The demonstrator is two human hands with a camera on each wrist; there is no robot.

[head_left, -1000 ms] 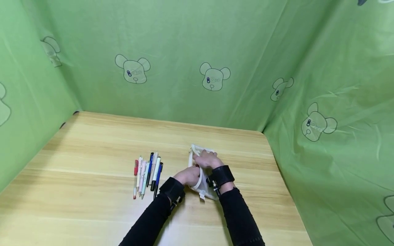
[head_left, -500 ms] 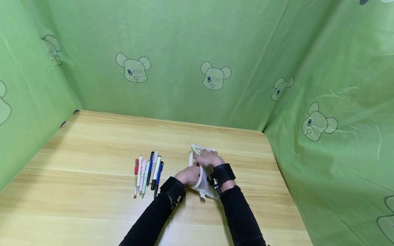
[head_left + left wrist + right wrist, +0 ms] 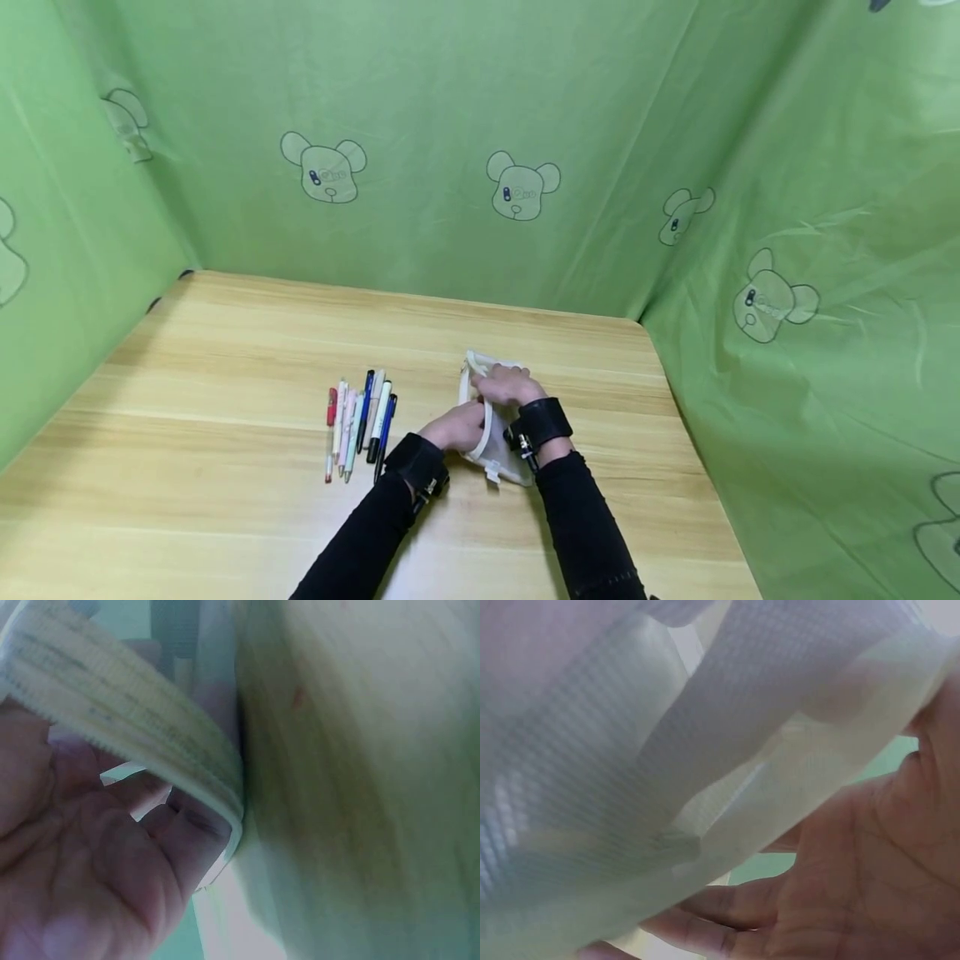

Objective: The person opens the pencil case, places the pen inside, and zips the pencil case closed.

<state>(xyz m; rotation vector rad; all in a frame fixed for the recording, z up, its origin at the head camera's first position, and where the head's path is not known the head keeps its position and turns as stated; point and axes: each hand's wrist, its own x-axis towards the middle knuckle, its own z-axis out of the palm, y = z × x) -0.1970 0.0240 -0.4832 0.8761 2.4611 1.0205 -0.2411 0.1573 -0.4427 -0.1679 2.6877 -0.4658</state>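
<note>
Pens [image 3: 355, 433]: side by side, left of centre in the lower half of the frame; wood of the table [image 3: 187, 467] runs on to its slanting left edge, and they limit my room on that side.
Left hand [image 3: 454, 427]: reaching into the mouth of the pouch [image 3: 504, 454]; my fingertips are hidden, so I can't tell whether they're gripping anything.
Pouch: on the table, lower middle of the frame, beneath my hands.
Handling: light and floppy, I'd judge; soft mesh, not slippery, though it could snag.
Best hold: the pale rim band [image 3: 135, 705], probably stiffer than the mesh.
Right hand [image 3: 508, 388]: across the pouch's upper part, touching it; I can't tell if it pinches.
Room: wood at right, up to the edge by the green cloth [image 3: 862, 400].
</note>
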